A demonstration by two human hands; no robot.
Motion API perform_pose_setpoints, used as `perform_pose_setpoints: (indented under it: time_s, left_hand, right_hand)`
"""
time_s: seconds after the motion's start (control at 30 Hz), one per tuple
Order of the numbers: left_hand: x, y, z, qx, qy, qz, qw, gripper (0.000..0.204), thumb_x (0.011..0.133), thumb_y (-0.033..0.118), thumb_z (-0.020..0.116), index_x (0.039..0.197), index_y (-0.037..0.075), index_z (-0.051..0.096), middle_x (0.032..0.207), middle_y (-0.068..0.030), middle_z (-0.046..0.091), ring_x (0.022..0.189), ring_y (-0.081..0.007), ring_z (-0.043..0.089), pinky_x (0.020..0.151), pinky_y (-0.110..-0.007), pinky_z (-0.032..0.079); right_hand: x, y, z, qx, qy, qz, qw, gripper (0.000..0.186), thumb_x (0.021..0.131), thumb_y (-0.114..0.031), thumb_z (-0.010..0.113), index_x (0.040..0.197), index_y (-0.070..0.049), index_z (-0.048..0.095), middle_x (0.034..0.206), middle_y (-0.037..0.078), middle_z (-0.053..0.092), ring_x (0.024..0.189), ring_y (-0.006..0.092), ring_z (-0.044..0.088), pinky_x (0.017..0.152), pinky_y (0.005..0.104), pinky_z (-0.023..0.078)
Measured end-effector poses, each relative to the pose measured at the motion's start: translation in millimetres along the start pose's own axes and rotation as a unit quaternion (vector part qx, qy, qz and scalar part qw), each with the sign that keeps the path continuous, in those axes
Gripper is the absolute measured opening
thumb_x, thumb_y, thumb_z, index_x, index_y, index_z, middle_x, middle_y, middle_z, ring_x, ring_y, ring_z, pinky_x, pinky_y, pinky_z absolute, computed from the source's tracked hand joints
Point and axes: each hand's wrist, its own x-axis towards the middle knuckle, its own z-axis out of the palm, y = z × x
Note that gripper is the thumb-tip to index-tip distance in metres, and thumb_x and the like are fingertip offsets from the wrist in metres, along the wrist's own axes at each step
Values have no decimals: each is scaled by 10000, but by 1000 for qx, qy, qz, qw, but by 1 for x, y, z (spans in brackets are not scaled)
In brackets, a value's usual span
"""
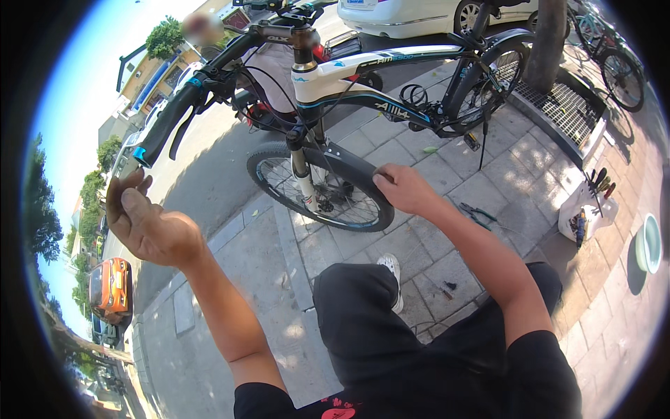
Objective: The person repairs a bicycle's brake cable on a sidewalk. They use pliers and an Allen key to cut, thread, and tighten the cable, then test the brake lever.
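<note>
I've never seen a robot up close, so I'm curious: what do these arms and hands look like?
They're a person's. The gloveless left hand and gloveless right hand show no cables, rings or wristbands. The short black fabric left sleeve and matching right sleeve show no markings and end above the elbows, leaving the forearms bare.

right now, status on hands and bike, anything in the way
Left hand raised by handlebar grip, contact unclear. Right hand on front fender. Bike upright, kickstand down. Pliers on paving, clear of wheel.
</note>
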Motion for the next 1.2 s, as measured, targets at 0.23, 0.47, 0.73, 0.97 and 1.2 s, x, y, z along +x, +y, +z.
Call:
perform_pose_setpoints:
  time_s: [0.23,0.47,0.73,0.97,1.2]
  left_hand:
    - [98,13,29,190,-99,124,969,416,1069,352,625,1359,55,650,1290,-149,732,1274,-296,660,1132,-432,482]
    - [107,7,60,212,-255,37,943,603,984,559,697,1423,146,659,1388,-142,694,1312,-320,648,1143,-479,490]
    - [108,-1,60,203,-396,-86,891,834,830,583,844,1477,114,608,1419,-209,657,1393,-413,553,1149,-605,438]
    - [105,2,62,208,-420,-71,881,829,835,550,851,1478,94,597,1447,-225,630,1411,-415,539,1195,-583,399]
    - [105,2,61,215,-427,-55,877,827,852,560,828,1498,111,575,1474,-216,607,1432,-401,515,1203,-563,392]
  right_hand:
    - [93,-117,37,-87,189,-155,966,301,1014,-283,610,1153,-28,689,1027,209,756,962,403,727,856,489,561]
    - [126,-89,51,22,-6,-32,999,491,971,-457,623,1117,7,692,1065,270,753,1081,445,716,962,513,546]
    - [142,-159,48,-259,51,-152,953,389,917,-129,691,1227,17,505,973,262,743,956,368,775,797,462,615]
    - [184,-205,53,-250,180,-261,915,388,913,-109,680,1250,41,560,1041,234,740,895,388,770,777,471,618]
    - [185,-218,38,-309,149,-236,909,177,905,-131,713,1038,-19,748,1087,160,760,944,316,784,801,417,631]
